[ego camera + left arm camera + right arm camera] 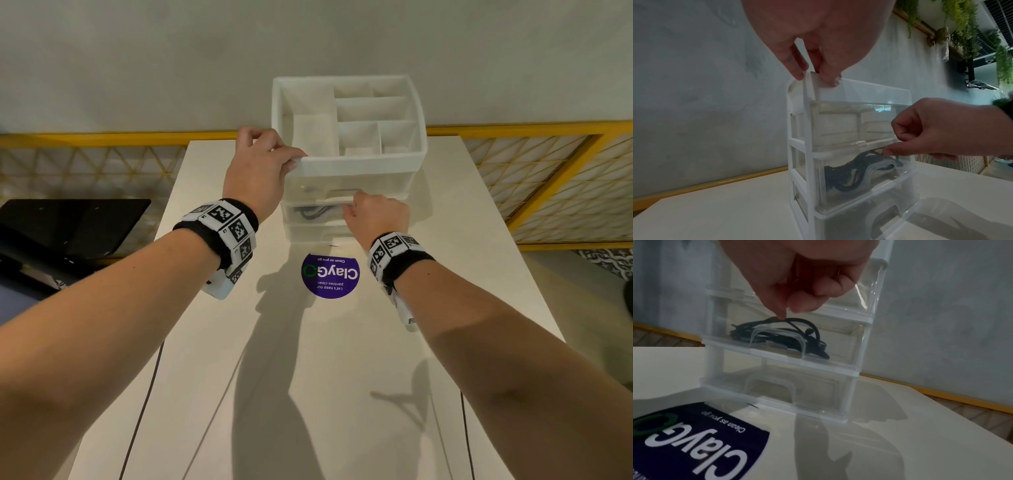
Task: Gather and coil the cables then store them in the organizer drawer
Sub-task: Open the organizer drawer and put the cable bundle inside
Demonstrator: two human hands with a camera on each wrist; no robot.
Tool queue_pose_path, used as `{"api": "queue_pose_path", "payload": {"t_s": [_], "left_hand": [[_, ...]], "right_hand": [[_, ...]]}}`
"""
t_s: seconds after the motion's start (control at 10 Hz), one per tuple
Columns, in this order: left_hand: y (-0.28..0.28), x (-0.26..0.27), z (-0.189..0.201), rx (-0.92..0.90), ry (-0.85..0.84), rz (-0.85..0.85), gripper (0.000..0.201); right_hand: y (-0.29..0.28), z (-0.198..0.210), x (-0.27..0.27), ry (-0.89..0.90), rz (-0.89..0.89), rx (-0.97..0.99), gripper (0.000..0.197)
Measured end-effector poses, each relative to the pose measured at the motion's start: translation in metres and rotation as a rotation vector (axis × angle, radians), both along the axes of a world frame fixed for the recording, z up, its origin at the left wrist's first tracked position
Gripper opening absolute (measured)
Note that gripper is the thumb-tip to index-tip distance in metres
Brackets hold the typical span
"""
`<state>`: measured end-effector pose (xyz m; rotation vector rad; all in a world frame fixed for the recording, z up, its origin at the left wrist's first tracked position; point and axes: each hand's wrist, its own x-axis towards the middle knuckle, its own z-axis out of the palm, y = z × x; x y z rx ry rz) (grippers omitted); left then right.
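Observation:
A white organizer (359, 168) with clear drawers and a divided top tray stands at the far end of the table. Black coiled cables (310, 214) (849, 175) (777, 332) lie inside its middle drawer (838, 344), which sticks out a little. My left hand (274, 150) (813, 76) pinches the organizer's top front-left corner. My right hand (356, 205) (890, 142) (791, 311) is curled in front of the middle drawer. One tip of it touches the top loop of the cables over the drawer's edge. The top and bottom drawers look empty.
A round purple ClayGo sticker (330, 275) is stuck on the white table (308, 377) just in front of the organizer. A black flat object (68, 226) sits off the table's left side. A yellow lattice rail (548, 171) and a grey wall stand behind.

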<state>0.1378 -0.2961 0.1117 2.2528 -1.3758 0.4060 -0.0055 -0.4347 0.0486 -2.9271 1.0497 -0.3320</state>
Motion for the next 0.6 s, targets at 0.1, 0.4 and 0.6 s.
{"api": "queue_pose_path", "payload": {"t_s": [0.1, 0.4, 0.6], "left_hand": [[0.0, 0.003, 0.0, 0.007, -0.007, -0.011, 0.026], [0.009, -0.001, 0.0, 0.068, -0.026, -0.016, 0.03], [0.053, -0.008, 0.014, 0.091, 0.199, -0.126, 0.046]], "right_hand": [[-0.002, 0.004, 0.006, 0.073, -0.043, 0.037, 0.037], [0.012, 0.016, -0.016, 0.091, -0.123, 0.263, 0.038], [0.055, 0.011, -0.092, -0.007, -0.192, 0.517, 0.032]]}}
